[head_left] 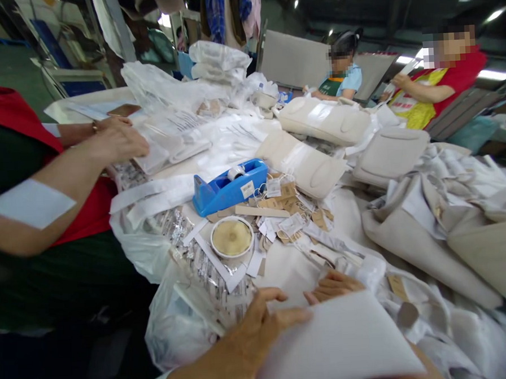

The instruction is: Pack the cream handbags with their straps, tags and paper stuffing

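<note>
A stiff-looking white sheet (341, 343) lies across both my hands at the bottom of the view. My left hand (256, 331) grips its left edge, a digit lying over the surface. My right hand (336, 284) is partly hidden by the sheet; its bent fingers show past the far edge, close to my left fingertips. Beyond them lie a beige folded piece (288, 264), a round white-rimmed tub of yellowish material (232, 237), and a heap of brown and white hang tags (285, 202). A blue tape dispenser (231, 186) stands behind the tub.
Folded beige garments (323, 121) and loose beige cloth (425, 231) pile up on the right. Clear plastic bags (176, 97) cover the far left. A co-worker's hand (121, 142) touches a plastic-wrapped packet there. Two more people stand at the far side.
</note>
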{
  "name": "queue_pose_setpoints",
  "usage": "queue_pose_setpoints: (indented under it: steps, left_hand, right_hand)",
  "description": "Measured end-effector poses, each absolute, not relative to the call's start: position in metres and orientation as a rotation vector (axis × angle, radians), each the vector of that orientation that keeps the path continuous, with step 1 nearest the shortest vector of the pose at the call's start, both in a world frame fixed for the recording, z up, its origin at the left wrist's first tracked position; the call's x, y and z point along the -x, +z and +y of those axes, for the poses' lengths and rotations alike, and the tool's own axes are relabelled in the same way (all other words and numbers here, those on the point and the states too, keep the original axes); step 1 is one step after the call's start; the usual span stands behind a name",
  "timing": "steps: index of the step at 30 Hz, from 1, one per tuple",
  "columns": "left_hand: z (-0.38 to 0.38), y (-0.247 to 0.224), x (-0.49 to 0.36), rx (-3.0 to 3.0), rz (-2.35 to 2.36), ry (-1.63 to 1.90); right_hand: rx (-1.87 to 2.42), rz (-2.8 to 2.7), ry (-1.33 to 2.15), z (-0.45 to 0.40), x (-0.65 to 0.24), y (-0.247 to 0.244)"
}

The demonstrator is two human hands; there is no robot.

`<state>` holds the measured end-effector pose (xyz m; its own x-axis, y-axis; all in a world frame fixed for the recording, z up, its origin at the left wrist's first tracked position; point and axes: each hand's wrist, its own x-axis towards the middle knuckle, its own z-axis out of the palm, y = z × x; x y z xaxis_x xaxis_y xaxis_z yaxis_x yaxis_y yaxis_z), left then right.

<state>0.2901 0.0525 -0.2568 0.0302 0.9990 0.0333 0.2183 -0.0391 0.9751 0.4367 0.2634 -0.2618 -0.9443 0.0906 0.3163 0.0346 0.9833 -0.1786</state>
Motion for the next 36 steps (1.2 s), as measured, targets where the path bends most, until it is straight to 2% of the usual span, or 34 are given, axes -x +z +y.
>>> queue_pose_setpoints:
  steps: [4,10,19,29,36]
  left_hand:
    - [0.051,-0.258,-0.292,-1.278,1.296,1.147]
    - [0.065,-0.245,-0.278,-0.483,1.234,1.496]
    - [0.078,-0.249,-0.268,-0.855,1.257,1.197]
    - [0.085,-0.278,-0.297,-0.832,1.058,1.260]
    - [0.091,-0.282,-0.300,-0.898,1.021,1.263]
  right_hand:
    - [-0.146,-2.859,0.130,0.258,-0.437,-0.242]
    - [-0.047,-2.847,0.342,0.250,-0.442,-0.221]
    - [-0.059,-2.832,0.456,0.254,-0.447,-0.218]
    - [-0.045,-2.800,0.418,0.250,-0.441,-0.217]
    - [-0.044,-2.757,0.330,0.247,-0.443,-0.216]
